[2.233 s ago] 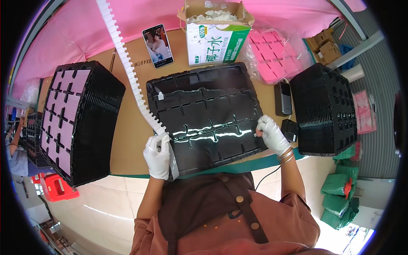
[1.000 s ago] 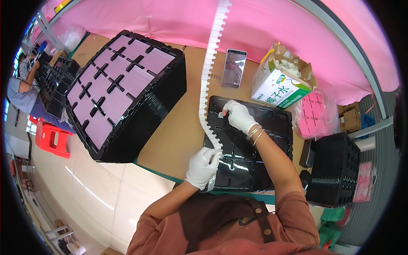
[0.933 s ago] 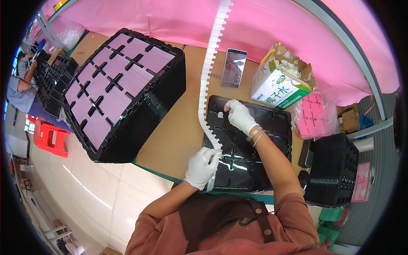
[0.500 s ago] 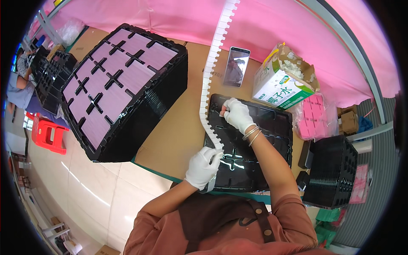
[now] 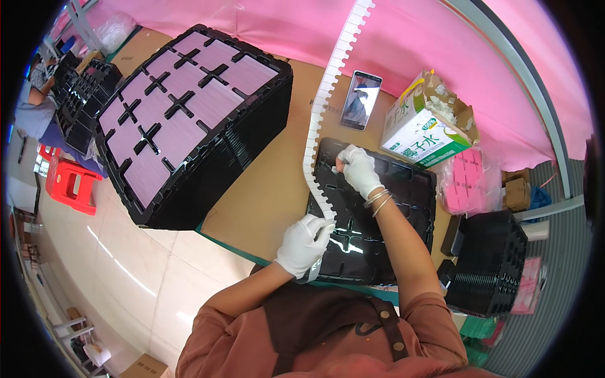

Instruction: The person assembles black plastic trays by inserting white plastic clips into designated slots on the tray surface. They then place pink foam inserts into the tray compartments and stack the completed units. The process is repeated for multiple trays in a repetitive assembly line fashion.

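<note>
My gloved left hand (image 5: 304, 244) is closed on the lower end of a long white strip (image 5: 315, 126) with a row of square notches along one edge. The strip curves up past the left side of a black plastic tray (image 5: 403, 183) and over the far edge of the table. Above the tray's upper left part is my gloved right hand (image 5: 359, 171), its fingers pinched together. A small whitish piece (image 5: 334, 169) shows at its fingertips, partly hidden. Cross-shaped ridges and shiny film-like glare show on the tray.
A tall stack of black trays (image 5: 252, 135) with pinkish sheets stands left. Behind the tray are a phone (image 5: 361, 101) and an open carton (image 5: 419, 135) of white scraps. Bagged pink pieces (image 5: 464, 179) and another black stack (image 5: 488, 264) sit right. A person (image 5: 38, 110) is far left.
The whole view has shifted slightly. My right hand stays over the tray's upper left part, and my left hand still holds the strip's end.
</note>
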`<state>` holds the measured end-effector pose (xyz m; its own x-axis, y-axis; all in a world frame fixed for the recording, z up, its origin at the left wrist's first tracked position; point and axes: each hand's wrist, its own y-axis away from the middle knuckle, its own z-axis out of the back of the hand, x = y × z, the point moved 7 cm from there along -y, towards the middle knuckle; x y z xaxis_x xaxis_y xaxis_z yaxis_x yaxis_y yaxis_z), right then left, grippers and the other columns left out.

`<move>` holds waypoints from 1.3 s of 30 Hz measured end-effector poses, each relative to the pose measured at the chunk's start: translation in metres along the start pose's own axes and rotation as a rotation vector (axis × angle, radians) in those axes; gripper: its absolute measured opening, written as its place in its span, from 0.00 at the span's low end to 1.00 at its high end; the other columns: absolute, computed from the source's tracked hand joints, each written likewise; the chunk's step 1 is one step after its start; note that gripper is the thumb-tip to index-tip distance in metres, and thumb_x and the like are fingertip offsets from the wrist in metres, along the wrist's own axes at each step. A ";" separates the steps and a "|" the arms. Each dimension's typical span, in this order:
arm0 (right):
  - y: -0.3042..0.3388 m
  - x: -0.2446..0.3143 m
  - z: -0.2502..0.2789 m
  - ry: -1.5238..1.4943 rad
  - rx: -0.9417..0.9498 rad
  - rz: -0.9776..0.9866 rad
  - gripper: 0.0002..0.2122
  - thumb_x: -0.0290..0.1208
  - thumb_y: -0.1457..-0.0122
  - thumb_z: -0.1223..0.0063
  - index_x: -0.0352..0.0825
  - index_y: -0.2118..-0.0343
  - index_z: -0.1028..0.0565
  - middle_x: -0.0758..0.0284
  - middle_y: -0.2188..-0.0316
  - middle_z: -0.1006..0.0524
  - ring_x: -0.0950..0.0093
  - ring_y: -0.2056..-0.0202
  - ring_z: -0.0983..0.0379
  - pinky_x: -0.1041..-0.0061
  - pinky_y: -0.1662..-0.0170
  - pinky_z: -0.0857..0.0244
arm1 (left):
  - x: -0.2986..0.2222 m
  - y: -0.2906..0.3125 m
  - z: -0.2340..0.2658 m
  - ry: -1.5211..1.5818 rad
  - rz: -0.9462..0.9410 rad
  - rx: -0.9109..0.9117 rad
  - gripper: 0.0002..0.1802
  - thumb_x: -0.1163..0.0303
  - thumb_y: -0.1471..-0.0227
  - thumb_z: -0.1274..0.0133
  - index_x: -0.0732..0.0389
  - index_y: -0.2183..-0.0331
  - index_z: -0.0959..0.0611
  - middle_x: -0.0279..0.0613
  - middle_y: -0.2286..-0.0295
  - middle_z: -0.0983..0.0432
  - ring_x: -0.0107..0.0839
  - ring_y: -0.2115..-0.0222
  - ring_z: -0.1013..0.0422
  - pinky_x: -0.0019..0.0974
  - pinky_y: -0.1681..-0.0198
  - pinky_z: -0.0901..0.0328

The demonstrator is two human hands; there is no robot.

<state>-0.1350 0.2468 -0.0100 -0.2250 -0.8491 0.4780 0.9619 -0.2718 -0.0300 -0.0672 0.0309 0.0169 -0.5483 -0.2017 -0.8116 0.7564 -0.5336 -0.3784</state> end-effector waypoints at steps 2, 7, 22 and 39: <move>0.000 0.000 0.001 -0.009 0.000 0.030 0.04 0.25 0.55 0.36 0.41 0.78 0.22 0.68 0.71 0.25 0.67 0.61 0.28 0.64 0.55 0.40 | -0.001 -0.001 0.000 -0.007 0.001 0.002 0.02 0.73 0.52 0.40 0.59 0.73 0.17 0.39 0.78 0.25 0.35 0.81 0.28 0.37 0.76 0.33; 0.007 0.004 0.009 -0.042 0.057 0.037 0.04 0.22 0.51 0.40 0.39 0.76 0.23 0.66 0.70 0.24 0.66 0.62 0.27 0.66 0.55 0.37 | -0.004 -0.002 0.002 -0.041 -0.015 -0.002 0.02 0.73 0.52 0.40 0.59 0.73 0.17 0.39 0.78 0.25 0.35 0.81 0.28 0.36 0.76 0.33; 0.045 -0.078 0.336 0.445 -0.915 -0.021 0.16 0.17 0.51 0.54 0.34 0.60 0.20 0.52 0.50 0.25 0.56 0.52 0.27 0.65 0.47 0.34 | 0.040 0.006 0.060 0.339 0.523 0.024 0.14 0.62 0.40 0.50 0.62 0.62 0.18 0.34 0.74 0.24 0.23 0.72 0.29 0.29 0.68 0.34; 0.186 -0.340 0.168 0.148 -0.205 -0.744 0.08 0.29 0.52 0.36 0.36 0.68 0.20 0.54 0.69 0.21 0.56 0.65 0.23 0.65 0.59 0.31 | -0.008 0.005 0.137 -0.395 0.184 -0.148 0.19 0.73 0.47 0.42 0.66 0.53 0.24 0.52 0.52 0.30 0.40 0.51 0.31 0.38 0.53 0.31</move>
<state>0.1461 0.5608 -0.0302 -0.8312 -0.4582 0.3150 0.5052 -0.8589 0.0838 -0.1082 -0.0830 0.0828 -0.4720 -0.5953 -0.6502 0.8811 -0.3422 -0.3264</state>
